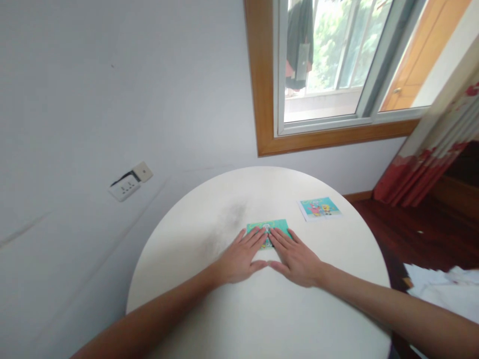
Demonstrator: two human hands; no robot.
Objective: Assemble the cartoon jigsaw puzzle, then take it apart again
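Observation:
A small green card (pixel 277 224) with a cartoon print lies on the round white table (pixel 258 314). Both of my hands rest flat on it, side by side, with the thumbs nearly meeting below its near edge. My left hand (pixel 239 259) covers the card's left part, fingers stretched out. Over the right part lies my right hand (pixel 299 259), its fingers straight and slightly spread. Much of the print is hidden under my fingers. To the right, apart from my hands, is a second card or booklet (pixel 321 208) with pink and yellow cartoon figures on teal.
A white wall with a socket (pixel 125 187) borders the table on the left. Behind it is a wood-framed window (pixel 265 99), with a red and white curtain (pixel 411 172) at right. White papers (pixel 445 289) lie lower right, beside the table. Grey smudges mark the tabletop.

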